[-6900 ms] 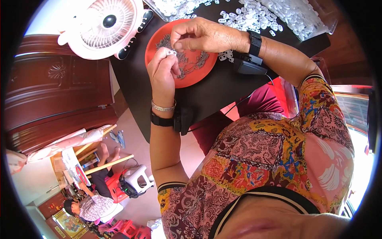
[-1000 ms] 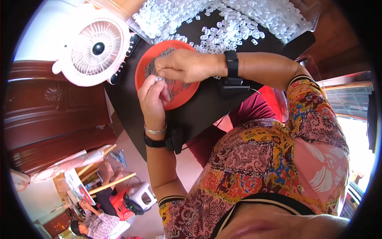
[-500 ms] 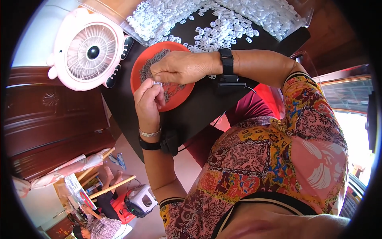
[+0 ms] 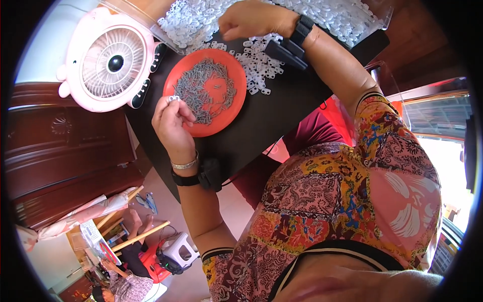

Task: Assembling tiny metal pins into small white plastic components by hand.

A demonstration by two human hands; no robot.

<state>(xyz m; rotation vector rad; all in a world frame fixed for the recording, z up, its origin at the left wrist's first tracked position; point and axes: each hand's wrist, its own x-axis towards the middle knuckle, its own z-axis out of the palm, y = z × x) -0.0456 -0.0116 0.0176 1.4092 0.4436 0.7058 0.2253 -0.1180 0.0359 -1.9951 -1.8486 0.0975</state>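
My left hand (image 4: 173,123), at the left rim of a round orange-red plate (image 4: 227,119), pinches a small white plastic piece with holes (image 4: 173,98) between thumb and fingertips. Many small grey screws (image 4: 201,83) lie in the plate, with a bare red patch among them. Beyond the plate my right hand (image 4: 256,20) hovers over the heaped white plastic pieces (image 4: 188,25), its fingers curled together. Whatever they may hold is hidden. A loose cluster of the same white pieces (image 4: 257,70) lies on the dark table, right of the plate.
A pink and white fan (image 4: 114,63) stands left of the plate. The black table's edge (image 4: 241,168) runs close to my body. Clear tray walls (image 4: 166,40) bound the white heap. At lower left, another person (image 4: 131,287) is near a grey and white stool (image 4: 181,251).
My right hand has left the plate and moved up and right over the white heap. My left hand has shifted slightly left and down, still pinching the white piece.
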